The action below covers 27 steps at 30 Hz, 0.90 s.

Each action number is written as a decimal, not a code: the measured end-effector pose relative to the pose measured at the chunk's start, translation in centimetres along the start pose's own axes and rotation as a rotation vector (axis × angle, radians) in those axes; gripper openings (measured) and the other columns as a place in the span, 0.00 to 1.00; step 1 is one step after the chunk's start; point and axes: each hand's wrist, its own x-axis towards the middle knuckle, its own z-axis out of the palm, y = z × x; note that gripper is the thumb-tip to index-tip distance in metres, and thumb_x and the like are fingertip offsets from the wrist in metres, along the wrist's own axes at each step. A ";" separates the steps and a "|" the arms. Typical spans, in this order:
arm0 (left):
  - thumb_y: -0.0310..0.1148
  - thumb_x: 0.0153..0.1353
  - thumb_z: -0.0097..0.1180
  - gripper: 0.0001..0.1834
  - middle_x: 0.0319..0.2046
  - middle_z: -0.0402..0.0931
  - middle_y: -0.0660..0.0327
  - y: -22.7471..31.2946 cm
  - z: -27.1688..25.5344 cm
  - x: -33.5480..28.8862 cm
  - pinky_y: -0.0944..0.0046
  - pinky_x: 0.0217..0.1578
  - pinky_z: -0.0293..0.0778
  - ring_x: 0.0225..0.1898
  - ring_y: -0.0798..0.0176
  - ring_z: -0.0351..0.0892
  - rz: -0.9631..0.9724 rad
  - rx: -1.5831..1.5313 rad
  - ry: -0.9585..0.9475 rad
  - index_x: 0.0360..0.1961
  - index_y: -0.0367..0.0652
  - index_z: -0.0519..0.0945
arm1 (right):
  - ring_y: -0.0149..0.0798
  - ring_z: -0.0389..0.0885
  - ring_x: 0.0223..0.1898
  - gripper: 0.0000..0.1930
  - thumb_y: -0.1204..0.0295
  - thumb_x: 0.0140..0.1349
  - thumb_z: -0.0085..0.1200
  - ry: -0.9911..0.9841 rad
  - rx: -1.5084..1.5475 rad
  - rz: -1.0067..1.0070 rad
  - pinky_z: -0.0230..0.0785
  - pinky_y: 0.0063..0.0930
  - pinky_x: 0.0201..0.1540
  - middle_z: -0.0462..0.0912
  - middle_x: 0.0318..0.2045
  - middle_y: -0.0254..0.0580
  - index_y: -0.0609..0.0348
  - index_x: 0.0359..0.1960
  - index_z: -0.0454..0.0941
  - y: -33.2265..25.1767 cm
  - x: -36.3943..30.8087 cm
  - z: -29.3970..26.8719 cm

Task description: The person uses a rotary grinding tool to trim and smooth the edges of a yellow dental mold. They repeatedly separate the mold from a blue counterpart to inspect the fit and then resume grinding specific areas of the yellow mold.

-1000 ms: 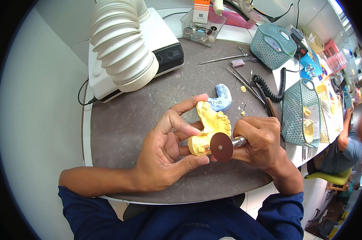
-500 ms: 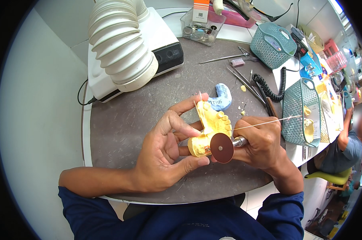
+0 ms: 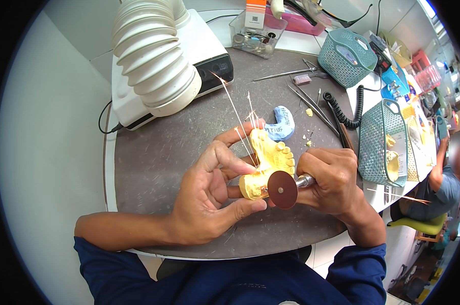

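A yellow plaster dental model (image 3: pixel 273 157) with a row of teeth is held in my left hand (image 3: pixel 208 185), its fingers behind and thumb along the lower edge. My right hand (image 3: pixel 327 178) is wrapped round a metal rotary handpiece (image 3: pixel 305 181), most of it hidden by the fingers. On its tip sits a round brown cutting disc (image 3: pixel 282 189), in front of the model's lower part and seemingly touching it. Thin bright sparks (image 3: pixel 235 109) streak up and left from the model. Just beyond it lies a blue curved piece (image 3: pixel 286 124) with handwriting.
A ribbed white hose (image 3: pixel 156 61) hangs over a white machine (image 3: pixel 129 97) at the left. Tweezers-like tools (image 3: pixel 316 109) and a coiled black cord (image 3: pixel 357 114) lie at the right, beside teal baskets (image 3: pixel 381 147). A clear box (image 3: pixel 255 43) of small tools stands at the back. Another person (image 3: pixel 436 185) sits far right.
More sparks now fly up and left over the bench, and one streak shows at the far right. My hands, the model and the disc have hardly moved.
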 end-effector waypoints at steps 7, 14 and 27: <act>0.13 0.57 0.62 0.22 0.72 0.44 0.45 0.0 0.0 0.0 0.55 0.59 0.79 0.71 0.43 0.55 0.008 0.000 0.002 0.49 0.40 0.67 | 0.37 0.73 0.14 0.27 0.49 0.41 0.73 0.003 -0.002 -0.004 0.61 0.29 0.18 0.70 0.13 0.34 0.54 0.18 0.69 -0.1 0.1 0.0; 0.13 0.56 0.61 0.22 0.71 0.45 0.46 0.1 0.0 0.0 0.55 0.58 0.80 0.71 0.43 0.56 0.010 0.012 0.002 0.48 0.40 0.67 | 0.37 0.72 0.13 0.27 0.49 0.41 0.73 0.003 0.004 -0.007 0.61 0.29 0.17 0.69 0.12 0.34 0.54 0.17 0.68 -0.1 0.1 0.0; 0.13 0.57 0.62 0.21 0.71 0.44 0.46 0.0 0.1 -0.1 0.54 0.60 0.79 0.71 0.43 0.55 0.016 0.008 0.018 0.47 0.40 0.67 | 0.37 0.71 0.13 0.27 0.49 0.41 0.73 0.037 0.019 -0.006 0.59 0.30 0.16 0.68 0.12 0.34 0.54 0.17 0.67 0.3 -0.1 0.4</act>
